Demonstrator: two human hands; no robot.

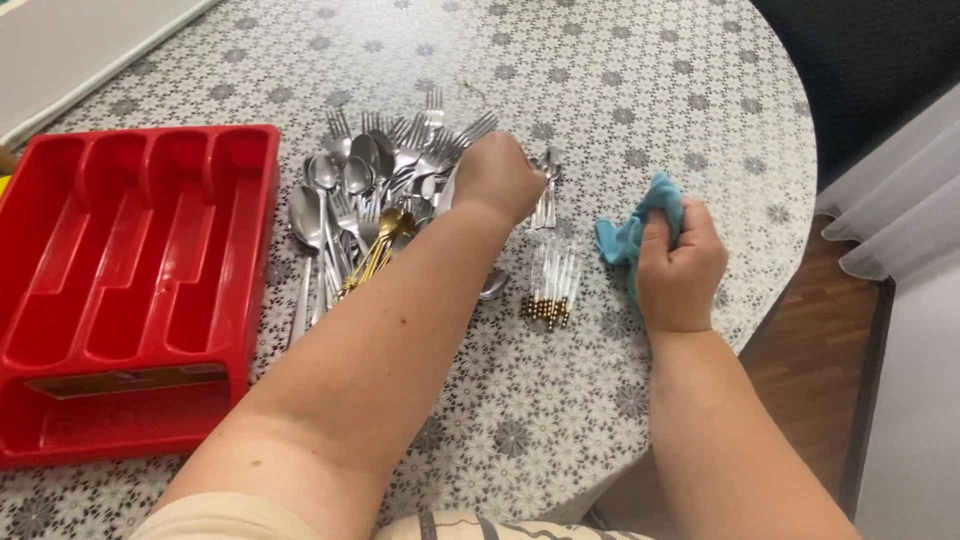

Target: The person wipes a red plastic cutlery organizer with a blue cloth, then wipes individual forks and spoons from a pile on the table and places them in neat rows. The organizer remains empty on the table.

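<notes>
While the left hand pinched into the steel cutlery pile & the right hand gripped a teal cloth, loose pcs could've slid off the desk.

The left hand, at centre frame, covers its own fingers and part of the cutlery heap, so whether it grips a piece cannot be told. The right hand hides much of the blue cloth. The red tray is cut by the left edge. Both forearms run off the bottom edge. The tabletop is cut at the top.
</notes>
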